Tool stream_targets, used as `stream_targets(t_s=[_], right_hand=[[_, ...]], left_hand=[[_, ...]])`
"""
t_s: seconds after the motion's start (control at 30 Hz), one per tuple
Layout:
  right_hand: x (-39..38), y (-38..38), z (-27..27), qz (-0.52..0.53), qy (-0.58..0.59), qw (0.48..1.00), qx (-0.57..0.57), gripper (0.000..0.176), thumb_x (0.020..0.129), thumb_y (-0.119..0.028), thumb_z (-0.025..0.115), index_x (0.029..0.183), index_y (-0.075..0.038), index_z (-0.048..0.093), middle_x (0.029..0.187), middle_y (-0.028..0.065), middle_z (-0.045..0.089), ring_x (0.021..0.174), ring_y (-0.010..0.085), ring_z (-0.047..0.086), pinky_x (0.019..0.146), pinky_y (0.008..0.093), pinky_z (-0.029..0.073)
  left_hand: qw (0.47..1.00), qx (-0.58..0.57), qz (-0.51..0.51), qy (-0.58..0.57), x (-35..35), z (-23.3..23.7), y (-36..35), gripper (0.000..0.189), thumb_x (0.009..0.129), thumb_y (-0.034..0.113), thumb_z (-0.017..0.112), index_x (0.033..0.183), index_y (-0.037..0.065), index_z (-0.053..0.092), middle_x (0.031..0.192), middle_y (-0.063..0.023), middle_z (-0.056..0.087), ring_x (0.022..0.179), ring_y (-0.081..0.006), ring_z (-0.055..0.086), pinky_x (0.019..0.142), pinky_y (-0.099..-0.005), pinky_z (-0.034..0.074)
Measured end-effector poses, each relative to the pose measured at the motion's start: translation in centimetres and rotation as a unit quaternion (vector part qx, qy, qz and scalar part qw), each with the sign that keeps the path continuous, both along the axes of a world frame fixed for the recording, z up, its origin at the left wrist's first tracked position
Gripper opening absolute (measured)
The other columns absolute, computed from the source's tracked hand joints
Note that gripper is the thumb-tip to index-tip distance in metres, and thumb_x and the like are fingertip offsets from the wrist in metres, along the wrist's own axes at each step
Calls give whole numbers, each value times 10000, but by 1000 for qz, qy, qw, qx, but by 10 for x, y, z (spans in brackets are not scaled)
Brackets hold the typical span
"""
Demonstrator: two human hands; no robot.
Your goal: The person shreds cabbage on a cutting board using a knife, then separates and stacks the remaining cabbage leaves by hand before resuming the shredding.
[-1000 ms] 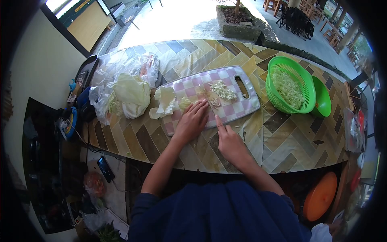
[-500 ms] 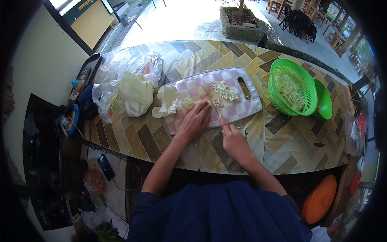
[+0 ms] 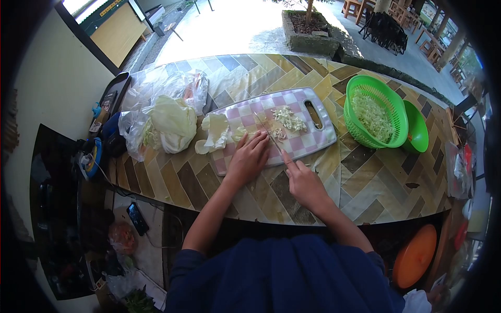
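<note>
My right hand (image 3: 307, 183) is wrapped round the handle of a knife (image 3: 270, 136), whose thin blade slants up and left over the board. Beside the blade, my left hand (image 3: 249, 156) presses with bent fingers on a piece of cabbage (image 3: 240, 134), mostly covered by the fingers. Both work on a pink-and-white checked cutting board (image 3: 300, 143). Right of the blade lies a small heap of chopped cabbage (image 3: 288, 119). Loose cabbage leaves (image 3: 215, 131) rest at the board's left end.
A larger cabbage (image 3: 175, 125) sits by clear plastic bags (image 3: 151, 88) on the left. On the right, a green strainer basket (image 3: 350, 112) holds shredded cabbage, with a green bowl (image 3: 419, 125) beside it. A phone (image 3: 136, 218) lies lower left; an orange lid-like disc (image 3: 415, 256) is lower right.
The knife blade now slants further left and shows more plainly against the board. My left hand has shifted slightly left. The rest looks the same apart from a small camera shift.
</note>
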State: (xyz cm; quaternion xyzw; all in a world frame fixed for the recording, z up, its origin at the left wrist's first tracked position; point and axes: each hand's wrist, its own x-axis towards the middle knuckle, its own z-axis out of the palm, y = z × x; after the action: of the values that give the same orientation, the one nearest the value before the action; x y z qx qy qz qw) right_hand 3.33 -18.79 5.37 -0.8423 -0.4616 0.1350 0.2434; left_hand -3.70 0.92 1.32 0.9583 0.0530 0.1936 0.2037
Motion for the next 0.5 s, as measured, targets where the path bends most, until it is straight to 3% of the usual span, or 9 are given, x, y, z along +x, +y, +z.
stream_targets(t_s=[0.27,0.37,0.5], right_hand=[[-3,4,0,2,-27,998,-49,608,926,-71,494,1501,-125,303,922,213,557,761,402,622,678,473,519],[0,9,-13,21,-65,997,-43,757,807,-10,536,1509,-89,265,1031,224,570,712,385,665,612,444,563],[6,25,-24,10,-73,997,-14,756,811,-6,531,1511,-90,260,1031,234,570,720,386,665,625,451,561]], left_hand=[[1000,-3,6,7,0,2,-1,390,925,197,555,1265,5,559,1339,-146,555,1316,-279,462,1144,-444,267],[1000,-5,7,10,0,2,0,390,925,197,557,1265,6,558,1341,-147,553,1319,-280,458,1145,-442,266],[1000,-14,2,11,1,1,0,385,930,197,550,1268,13,555,1341,-150,553,1320,-280,456,1144,-442,268]])
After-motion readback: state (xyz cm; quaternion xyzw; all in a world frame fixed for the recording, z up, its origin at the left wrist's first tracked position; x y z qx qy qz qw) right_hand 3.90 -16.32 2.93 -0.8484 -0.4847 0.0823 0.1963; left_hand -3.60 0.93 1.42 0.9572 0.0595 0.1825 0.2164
